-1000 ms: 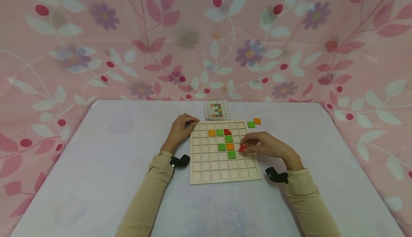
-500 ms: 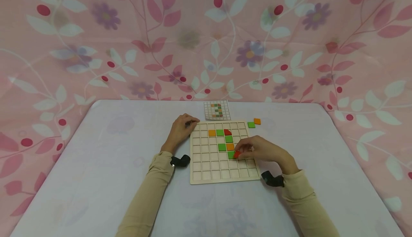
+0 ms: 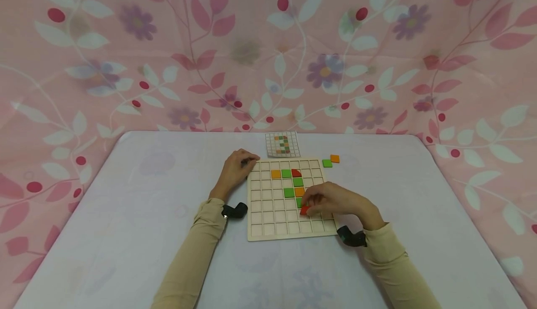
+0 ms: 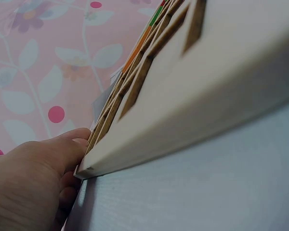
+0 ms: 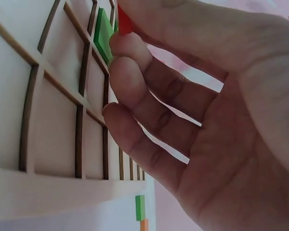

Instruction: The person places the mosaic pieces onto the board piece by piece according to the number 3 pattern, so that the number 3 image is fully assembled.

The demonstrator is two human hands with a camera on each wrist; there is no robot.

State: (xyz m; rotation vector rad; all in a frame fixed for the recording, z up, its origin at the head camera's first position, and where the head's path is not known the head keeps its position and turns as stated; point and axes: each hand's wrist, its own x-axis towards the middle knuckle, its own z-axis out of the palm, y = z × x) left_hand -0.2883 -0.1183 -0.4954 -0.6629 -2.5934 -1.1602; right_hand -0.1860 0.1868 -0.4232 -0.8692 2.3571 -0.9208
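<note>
A square wooden grid board (image 3: pixel 268 230) lies on the table. Its cells hold orange, green and red tiles, among them a red tile with one rounded corner (image 3: pixel 296 173) and a green square (image 3: pixel 288 192). My left hand (image 3: pixel 235 171) holds the board's far left corner between thumb and fingers, as the left wrist view (image 4: pixel 26 180) also shows. Over the board's right half, my right hand (image 3: pixel 337 199) pinches a red tile (image 3: pixel 304 211) just below the lowest green tile. In the right wrist view the red tile (image 5: pixel 124 24) is mostly hidden by the thumb and fingertips.
A printed pattern card (image 3: pixel 283 144) with a coloured grid lies behind the board. Off its far right corner are a loose green tile (image 3: pixel 327 163) and an orange tile (image 3: pixel 334 159). A floral cloth (image 3: pixel 268 57) hangs behind the white table (image 3: pixel 126 234).
The right hand has carried the red tile left and toward the near side, from right of the orange tile to below the lowest green one. The left hand stays at the corner.
</note>
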